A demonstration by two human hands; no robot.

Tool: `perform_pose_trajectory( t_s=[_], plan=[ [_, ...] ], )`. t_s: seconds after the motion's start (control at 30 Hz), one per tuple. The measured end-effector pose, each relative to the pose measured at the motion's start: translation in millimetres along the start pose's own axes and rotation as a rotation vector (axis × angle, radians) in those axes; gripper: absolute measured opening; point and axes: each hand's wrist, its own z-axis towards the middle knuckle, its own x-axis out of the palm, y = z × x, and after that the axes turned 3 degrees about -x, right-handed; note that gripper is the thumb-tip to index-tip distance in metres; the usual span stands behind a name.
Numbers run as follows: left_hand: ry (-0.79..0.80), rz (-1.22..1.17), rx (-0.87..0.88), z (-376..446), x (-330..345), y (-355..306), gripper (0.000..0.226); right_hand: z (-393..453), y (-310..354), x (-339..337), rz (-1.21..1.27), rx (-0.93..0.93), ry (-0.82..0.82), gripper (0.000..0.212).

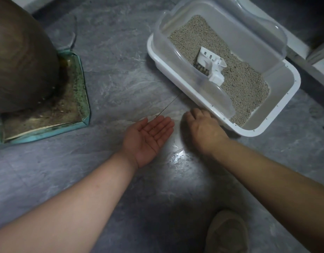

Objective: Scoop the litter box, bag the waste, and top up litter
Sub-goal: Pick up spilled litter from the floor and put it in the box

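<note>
Hands low over the grey floor, beside the litter box.
Left hand palm up, flat open, empty. Right hand palm down, fingers curled loosely at the box's near rim, grasp unclear. Litter box: white tray, translucent upper rim, beige granular litter, white slotted scoop lying in it.

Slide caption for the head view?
White slotted scoop lies in white plastic litter box; both hands low beside it.
</note>
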Motion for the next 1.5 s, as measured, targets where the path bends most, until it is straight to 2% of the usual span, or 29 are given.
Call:
perform_pose_trajectory(
  t_s=[0.1,0.6,0.67,0.73,0.87,0.93,1.0,1.13,1.27,1.4,1.5],
  plan=[
    [0.002,0.002,0.005,-3.3,-0.1,-0.2,0.042,-4.7,4.8,6.2,-0.046,0.024,0.087,0.051],
    [0.011,0.029,-0.032,-2.9,-0.6,9.8,0.048,-20.0,-5.4,22.3,0.061,-0.126,-0.081,0.013],
    [0.008,0.024,-0.035,-3.8,-0.3,10.8,0.048,-19.6,-3.8,19.3,0.143,-0.076,-0.134,0.004],
    [0.003,0.022,-0.022,-4.0,-1.1,10.0,0.048,-22.5,1.9,14.0,0.265,-0.039,-0.216,0.009],
    [-0.005,0.04,0.006,-6.7,1.4,8.8,0.045,-39.9,29.6,-12.8,0.619,-0.109,-0.32,0.006],
    [0.013,0.056,-0.016,-9.0,7.2,10.3,0.044,-47.3,46.3,-26.1,0.798,-0.126,-0.267,0.008],
    [0.037,0.053,-0.043,-12.5,11.9,13.7,0.046,-48.7,53.8,-31.0,0.868,-0.14,-0.197,0.009],
    [0.081,0.042,-0.037,-15.9,19.7,12.2,0.046,-44.4,47.5,-38.4,0.839,-0.149,-0.273,0.015],
    [0.069,0.023,-0.004,-20.5,27.2,6.2,0.039,-42.2,40.6,-61.4,0.824,-0.155,-0.349,0.011],
    [0.016,-0.043,0.043,-52.6,43.2,-6.4,0.042,-43.4,20.8,-121.9,0.678,-0.181,-0.389,0.005],
    [0.017,-0.112,0.08,-106.5,71.3,-18.9,0.044,-56.6,21.3,-188.0,0.633,-0.155,-0.309,0.009]
  ],
)
